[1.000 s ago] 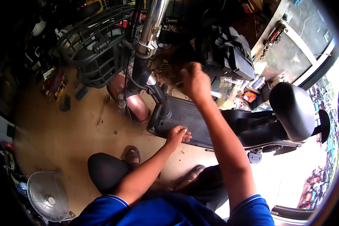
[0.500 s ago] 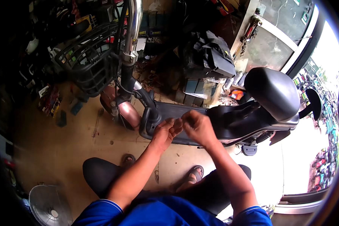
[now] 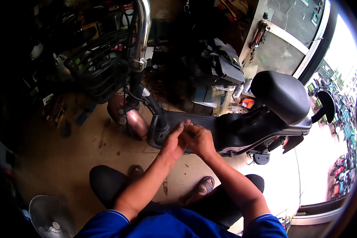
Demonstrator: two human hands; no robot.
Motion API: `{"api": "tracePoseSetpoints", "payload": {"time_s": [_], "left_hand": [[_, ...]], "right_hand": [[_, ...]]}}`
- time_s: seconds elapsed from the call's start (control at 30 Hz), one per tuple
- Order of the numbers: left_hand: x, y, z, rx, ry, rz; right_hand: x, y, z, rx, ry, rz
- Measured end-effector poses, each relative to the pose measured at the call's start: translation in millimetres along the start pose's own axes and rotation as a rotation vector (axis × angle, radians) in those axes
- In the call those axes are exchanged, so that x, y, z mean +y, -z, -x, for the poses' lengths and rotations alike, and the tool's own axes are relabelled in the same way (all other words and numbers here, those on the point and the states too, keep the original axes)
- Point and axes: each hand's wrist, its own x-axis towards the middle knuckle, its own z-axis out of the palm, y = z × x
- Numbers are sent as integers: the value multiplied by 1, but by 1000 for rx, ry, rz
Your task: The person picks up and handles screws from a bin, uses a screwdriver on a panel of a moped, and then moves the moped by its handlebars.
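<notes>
My left hand (image 3: pixel 174 143) and my right hand (image 3: pixel 200 139) meet in front of me, above the footboard (image 3: pixel 198 118) of an electric scooter. Fingers of both hands are bent and pressed together at the tips. Whatever they may pinch is too small or too hidden to make out. The scooter stands crosswise before me. Its black seat (image 3: pixel 281 97) is at the right, and its pink front fender (image 3: pixel 137 123) and chrome steering column (image 3: pixel 143 35) are at the left.
A black wire basket (image 3: pixel 101 73) hangs at the scooter's front. Behind the footboard sits a black bag (image 3: pixel 222 63) beside boxes and spray cans. A glass door (image 3: pixel 287 39) stands at the back right, opening to bright daylight. A fan (image 3: pixel 51 218) is at the lower left.
My right hand has come down and left against the left hand, so the two now overlap more. The view has shifted slightly.
</notes>
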Motion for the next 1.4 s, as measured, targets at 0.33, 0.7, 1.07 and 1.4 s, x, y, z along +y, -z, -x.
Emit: {"api": "tracePoseSetpoints", "payload": {"time_s": [0.33,0.7,1.07,1.4], "left_hand": [[10,-2,3,14,-34,100],[-6,-5,5,174,-190,-132],[-12,4,8,235,-109,-133],[-12,25,3,218,-72,-183]], "right_hand": [[11,-5,-7,16,-197,-345],[26,-9,-14,50,-449,-527],[11,10,-24,-174,-518,-400],[20,-1,-23,-193,-605,-515]]}}
